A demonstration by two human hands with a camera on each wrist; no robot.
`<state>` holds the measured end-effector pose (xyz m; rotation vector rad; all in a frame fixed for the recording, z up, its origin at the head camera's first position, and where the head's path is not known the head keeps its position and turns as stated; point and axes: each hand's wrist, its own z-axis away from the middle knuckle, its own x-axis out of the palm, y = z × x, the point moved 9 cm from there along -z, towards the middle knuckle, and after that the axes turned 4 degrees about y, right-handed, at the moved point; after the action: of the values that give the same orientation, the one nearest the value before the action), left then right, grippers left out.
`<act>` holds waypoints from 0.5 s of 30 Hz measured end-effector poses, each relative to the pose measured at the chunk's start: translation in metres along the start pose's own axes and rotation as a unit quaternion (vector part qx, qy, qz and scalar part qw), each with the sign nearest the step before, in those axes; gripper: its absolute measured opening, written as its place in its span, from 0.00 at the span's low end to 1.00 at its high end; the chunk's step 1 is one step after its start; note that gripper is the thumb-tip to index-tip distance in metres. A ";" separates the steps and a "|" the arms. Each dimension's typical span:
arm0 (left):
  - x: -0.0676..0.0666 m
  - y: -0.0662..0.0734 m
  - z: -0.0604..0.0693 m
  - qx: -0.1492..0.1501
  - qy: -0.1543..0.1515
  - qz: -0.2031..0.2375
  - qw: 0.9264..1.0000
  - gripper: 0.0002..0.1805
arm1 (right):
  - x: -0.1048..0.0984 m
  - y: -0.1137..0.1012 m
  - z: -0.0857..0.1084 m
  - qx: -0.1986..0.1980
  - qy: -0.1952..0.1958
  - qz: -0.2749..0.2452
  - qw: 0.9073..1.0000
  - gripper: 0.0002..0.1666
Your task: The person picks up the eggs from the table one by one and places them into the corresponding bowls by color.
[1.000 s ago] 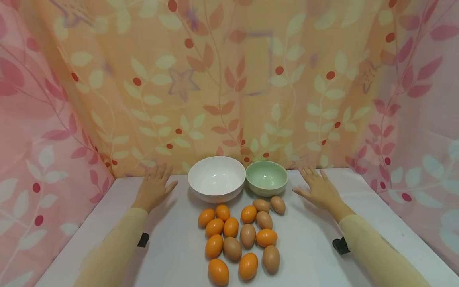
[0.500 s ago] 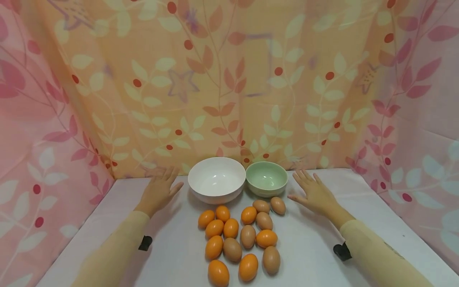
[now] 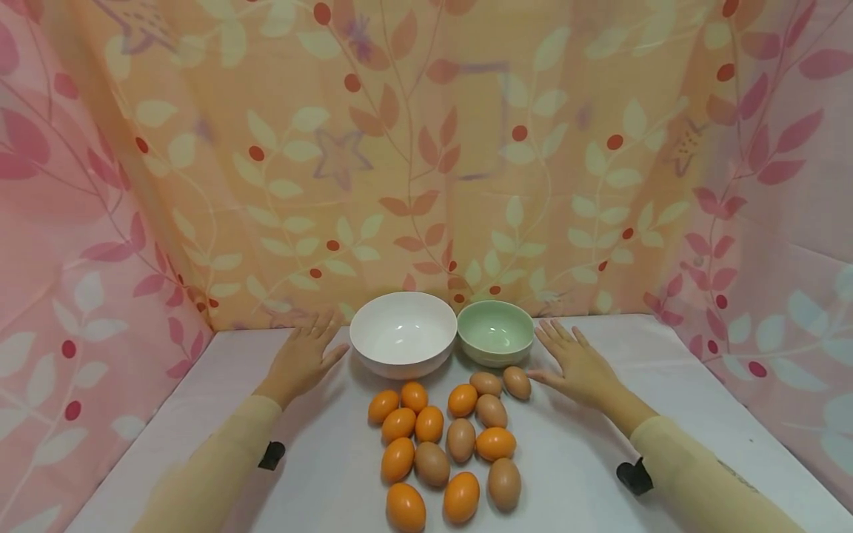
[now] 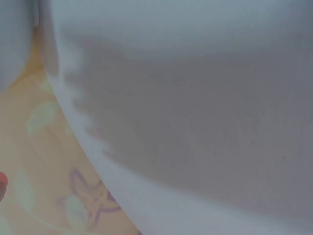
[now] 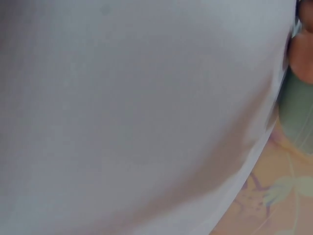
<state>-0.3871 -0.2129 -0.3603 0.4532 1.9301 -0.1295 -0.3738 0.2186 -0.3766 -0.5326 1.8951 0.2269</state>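
Observation:
In the head view my left hand (image 3: 303, 364) is held over the table left of a white bowl (image 3: 403, 337), fingers straight and thumb toward the bowl. My right hand (image 3: 581, 370) is right of a smaller green bowl (image 3: 495, 333), fingers straight too, holding nothing. Its thumb tip appears beside a brown egg (image 3: 517, 383); contact cannot be judged. Both bowls look empty and stand side by side. Several orange eggs (image 3: 397, 459) and brown eggs (image 3: 460, 440) lie loosely grouped before them. The right wrist view catches part of the green bowl (image 5: 297, 115) at its edge.
A white cloth covers the table (image 3: 320, 474). Right behind the bowls hangs a leaf-patterned orange curtain (image 3: 413, 185), with pink curtains (image 3: 60, 296) along both sides. Dark wrist devices (image 3: 271, 455) sit under both sleeves. Hand shadows fall on the cloth.
Both hands have drifted inward, the left one toward the white bowl and the right one toward the green bowl. Bowls and eggs have stayed in place.

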 end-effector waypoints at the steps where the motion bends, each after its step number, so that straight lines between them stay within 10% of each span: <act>1: 0.000 0.000 0.000 0.002 0.000 0.001 1.000 0.37 | 0.000 -0.002 0.000 -0.001 -0.001 -0.003 1.000 0.53; 15: 0.001 0.011 0.002 0.013 -0.017 -0.005 1.000 0.38 | 0.002 -0.029 0.001 -0.035 -0.003 -0.010 0.999 0.50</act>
<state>-0.3815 -0.2028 -0.3602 0.4564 1.8988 -0.1686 -0.3604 0.1930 -0.3763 -0.5968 1.8796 0.2824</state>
